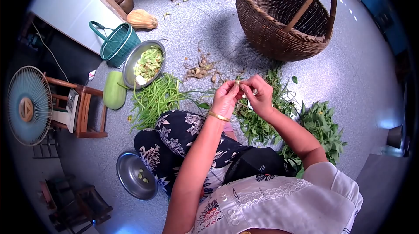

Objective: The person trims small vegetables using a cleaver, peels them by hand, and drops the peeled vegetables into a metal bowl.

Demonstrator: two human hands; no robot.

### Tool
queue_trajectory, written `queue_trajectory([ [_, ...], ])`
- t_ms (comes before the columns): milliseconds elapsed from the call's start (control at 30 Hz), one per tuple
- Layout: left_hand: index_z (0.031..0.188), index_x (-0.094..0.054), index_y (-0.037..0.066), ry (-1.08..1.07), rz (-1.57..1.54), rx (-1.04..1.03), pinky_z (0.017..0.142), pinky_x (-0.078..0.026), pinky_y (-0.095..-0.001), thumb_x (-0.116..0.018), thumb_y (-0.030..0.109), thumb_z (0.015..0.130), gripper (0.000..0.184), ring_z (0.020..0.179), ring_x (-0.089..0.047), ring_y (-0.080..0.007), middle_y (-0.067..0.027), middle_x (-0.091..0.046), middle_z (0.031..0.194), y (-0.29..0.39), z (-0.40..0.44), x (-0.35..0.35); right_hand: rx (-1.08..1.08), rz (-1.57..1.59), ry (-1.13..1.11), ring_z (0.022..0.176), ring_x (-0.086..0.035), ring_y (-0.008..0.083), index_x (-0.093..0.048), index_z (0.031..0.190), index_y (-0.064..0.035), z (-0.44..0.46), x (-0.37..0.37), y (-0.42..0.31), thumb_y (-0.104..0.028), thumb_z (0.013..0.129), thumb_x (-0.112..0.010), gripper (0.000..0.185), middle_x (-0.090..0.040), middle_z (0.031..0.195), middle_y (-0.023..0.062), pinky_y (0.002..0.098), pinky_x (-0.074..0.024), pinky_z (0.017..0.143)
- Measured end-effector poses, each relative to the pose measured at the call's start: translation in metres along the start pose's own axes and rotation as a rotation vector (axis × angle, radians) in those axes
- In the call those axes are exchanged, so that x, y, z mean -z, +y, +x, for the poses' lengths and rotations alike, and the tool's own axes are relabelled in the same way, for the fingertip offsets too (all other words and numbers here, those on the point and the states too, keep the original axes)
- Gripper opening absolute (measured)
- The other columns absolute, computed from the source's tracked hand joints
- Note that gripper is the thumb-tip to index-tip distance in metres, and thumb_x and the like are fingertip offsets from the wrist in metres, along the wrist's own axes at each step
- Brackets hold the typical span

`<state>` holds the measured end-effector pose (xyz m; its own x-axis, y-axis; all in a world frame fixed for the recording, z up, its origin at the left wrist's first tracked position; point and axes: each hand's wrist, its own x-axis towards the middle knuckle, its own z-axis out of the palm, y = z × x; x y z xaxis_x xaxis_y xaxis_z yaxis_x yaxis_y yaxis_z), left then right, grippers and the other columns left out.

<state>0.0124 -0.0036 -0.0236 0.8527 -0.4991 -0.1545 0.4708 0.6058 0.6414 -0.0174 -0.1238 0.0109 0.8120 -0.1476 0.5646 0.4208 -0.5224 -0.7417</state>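
My left hand (225,98) and my right hand (259,96) meet in front of me, thumbs and fingers pinched together. Between the fingertips is a small pale piece (237,83), perhaps a garlic clove; it is too small to be sure. Just beyond lie brown, dried bulbs (201,69) with bits of stalk and skin. Leafy green stems (257,122) spread on the floor under my right hand. Beside my knees, a metal basin (126,170) holds several small pale-green pieces (142,176).
Long green beans (157,98) lie left of my hands, against a metal bowl (125,70) of chopped yellow-green vegetables. A green gourd (115,90), teal basket (117,44), and orange squash (142,19) stand near it. A large wicker basket (279,37) and fan (28,105) flank the area; more greens (321,129) lie right.
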Motion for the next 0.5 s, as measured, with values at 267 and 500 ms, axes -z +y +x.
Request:
queue_trajectory([
  [267, 0.098, -0.051, 0.005, -0.035, -0.111, 0.008, 0.068, -0.043, -0.0218, -0.053, 0.011, 0.080, 0.019, 0.076, -0.053, -0.0105, -0.0032, -0.056, 0.087, 0.0022, 0.0003, 0.0016, -0.030, 0.033, -0.053, 0.053, -0.048, 0.0139, -0.056, 0.072, -0.0004, 0.0015, 0.0044, 0.0018, -0.001, 0.069, -0.060, 0.005, -0.049, 0.063, 0.0064, 0.0233, -0.0381, 0.048],
  [500, 0.096, -0.050, 0.008, -0.004, -0.109, -0.024, 0.065, -0.044, -0.0225, -0.054, 0.011, 0.080, 0.017, 0.074, -0.054, -0.0109, -0.0029, -0.056, 0.085, 0.0007, 0.0013, 0.0051, -0.138, 0.067, -0.078, 0.058, -0.049, 0.0108, -0.056, 0.073, 0.0010, 0.0014, 0.0075, 0.0082, -0.001, 0.070, -0.059, 0.005, -0.052, 0.067, 0.0058, 0.0215, -0.0394, 0.051],
])
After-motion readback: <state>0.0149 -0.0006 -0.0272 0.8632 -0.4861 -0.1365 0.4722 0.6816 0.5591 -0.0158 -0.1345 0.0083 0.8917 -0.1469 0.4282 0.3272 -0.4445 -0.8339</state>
